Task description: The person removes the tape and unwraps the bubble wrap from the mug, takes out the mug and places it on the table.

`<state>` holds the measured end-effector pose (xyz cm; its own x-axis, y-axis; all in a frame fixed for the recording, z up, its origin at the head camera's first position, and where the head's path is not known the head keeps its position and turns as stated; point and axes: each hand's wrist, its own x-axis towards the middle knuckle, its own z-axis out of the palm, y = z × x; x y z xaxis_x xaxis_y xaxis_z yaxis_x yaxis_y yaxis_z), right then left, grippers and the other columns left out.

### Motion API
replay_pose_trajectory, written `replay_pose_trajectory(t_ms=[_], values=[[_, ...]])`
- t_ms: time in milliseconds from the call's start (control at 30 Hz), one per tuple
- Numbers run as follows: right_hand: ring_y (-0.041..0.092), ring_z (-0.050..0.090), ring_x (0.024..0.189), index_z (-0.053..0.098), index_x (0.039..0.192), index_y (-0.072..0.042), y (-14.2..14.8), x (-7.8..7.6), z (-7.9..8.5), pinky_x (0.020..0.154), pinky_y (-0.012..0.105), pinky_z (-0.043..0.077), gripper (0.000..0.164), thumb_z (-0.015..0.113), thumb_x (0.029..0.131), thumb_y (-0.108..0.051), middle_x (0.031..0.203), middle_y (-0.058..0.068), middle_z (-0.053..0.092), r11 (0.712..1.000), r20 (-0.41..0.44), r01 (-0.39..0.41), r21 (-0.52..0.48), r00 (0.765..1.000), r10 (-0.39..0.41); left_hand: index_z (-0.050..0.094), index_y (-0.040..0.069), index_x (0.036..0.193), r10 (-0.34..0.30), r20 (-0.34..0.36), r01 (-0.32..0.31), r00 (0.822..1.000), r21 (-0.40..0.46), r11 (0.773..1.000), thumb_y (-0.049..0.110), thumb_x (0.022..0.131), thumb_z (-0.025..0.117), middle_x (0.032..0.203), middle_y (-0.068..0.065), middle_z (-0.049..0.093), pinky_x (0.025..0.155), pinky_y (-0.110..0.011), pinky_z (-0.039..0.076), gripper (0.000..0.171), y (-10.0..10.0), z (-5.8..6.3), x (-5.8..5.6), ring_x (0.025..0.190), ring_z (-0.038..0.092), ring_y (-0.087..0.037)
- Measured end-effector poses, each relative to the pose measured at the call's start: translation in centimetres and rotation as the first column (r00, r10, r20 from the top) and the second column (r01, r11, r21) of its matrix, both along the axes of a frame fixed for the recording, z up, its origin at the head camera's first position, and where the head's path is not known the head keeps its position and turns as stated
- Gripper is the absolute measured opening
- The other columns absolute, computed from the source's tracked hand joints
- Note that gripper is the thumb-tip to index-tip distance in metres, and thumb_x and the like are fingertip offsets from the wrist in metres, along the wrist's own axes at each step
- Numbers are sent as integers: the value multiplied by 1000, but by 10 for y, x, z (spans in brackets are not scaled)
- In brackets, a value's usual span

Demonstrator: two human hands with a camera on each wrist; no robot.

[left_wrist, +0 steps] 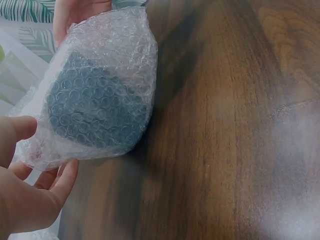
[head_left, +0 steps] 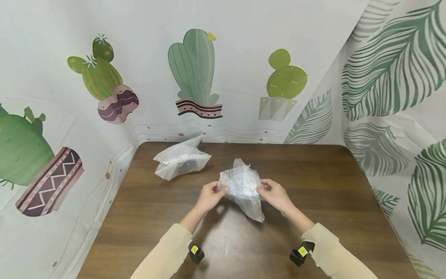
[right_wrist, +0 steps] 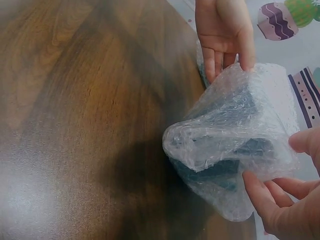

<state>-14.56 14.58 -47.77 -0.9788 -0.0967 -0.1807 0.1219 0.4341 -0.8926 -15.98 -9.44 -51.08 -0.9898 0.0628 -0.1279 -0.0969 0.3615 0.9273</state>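
Observation:
Clear bubble wrap [head_left: 242, 184] is bunched around something near the middle of the table. Through its bubbles a dark bluish shape [left_wrist: 92, 102] shows in the left wrist view; its kind cannot be made out. My left hand [head_left: 210, 197] grips the left edge of the wrap between thumb and fingers. On the opposite side my right hand [head_left: 277, 196] pinches the wrap's right edge. A loose corner of wrap points toward me in the head view. In the right wrist view, folds of the wrap [right_wrist: 215, 145] overlap and partly hide the bluish content.
A second crumpled bubble-wrap piece [head_left: 181, 158] lies at the table's back left. The brown wooden table [head_left: 313, 166] reaches back to a white curtain [head_left: 240, 58] printed with cacti and leaves. Both forearms carry black wrist cameras, the left one [head_left: 196, 252] and the right one [head_left: 301, 254].

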Motion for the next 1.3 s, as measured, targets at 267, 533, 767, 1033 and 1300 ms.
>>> replay_pose_trajectory(t_ms=[267, 533, 767, 1033, 1300], values=[[25, 66, 86, 53, 121, 1, 0, 0, -4, 71, 31, 56, 43, 61, 87, -23, 111, 22, 59, 999, 0, 16, 42, 1000, -16, 66, 3, 103, 3, 5, -3, 1000, 17, 1000, 23, 80, 70, 92, -10, 68, 68, -26, 52, 31, 0, -2, -4, 80, 63, -16], [20, 66, 74, 53, 118, 0, 1, 2, -3, 66, 30, 55, 41, 61, 87, -25, 104, 18, 61, 999, 14, 28, 45, 1000, -28, 64, 1, 110, -22, 32, 21, 999, 27, 999, 21, 81, 69, 99, -12, 66, 71, -26, 52, 35, 0, -4, -15, 87, 62, -19], [20, 66, 74, 51, 120, 0, 4, 3, -3, 65, 28, 53, 45, 61, 88, -30, 104, 17, 62, 997, 16, 2, 82, 1000, -4, 60, 1, 117, -36, 42, 35, 998, 18, 999, 22, 82, 69, 108, -14, 64, 79, -32, 53, 42, -1, -1, -20, 98, 62, -26], [28, 61, 96, 56, 116, -1, 11, 4, 1, 75, 37, 51, 45, 59, 87, -35, 103, 15, 64, 968, -77, -17, 250, 996, 37, 58, 4, 119, -17, 49, 18, 999, -16, 1000, 28, 81, 70, 116, -15, 60, 84, -37, 52, 46, -2, 0, -17, 105, 58, -29], [26, 64, 92, 62, 106, -4, 21, -5, -1, 77, 39, 51, 28, 58, 89, -26, 99, 12, 67, 960, -192, -6, 279, 979, 62, 59, 6, 115, -4, -30, 2, 1000, -55, 998, 24, 79, 71, 116, -16, 60, 83, -36, 53, 42, -8, 3, -14, 102, 62, -30]])
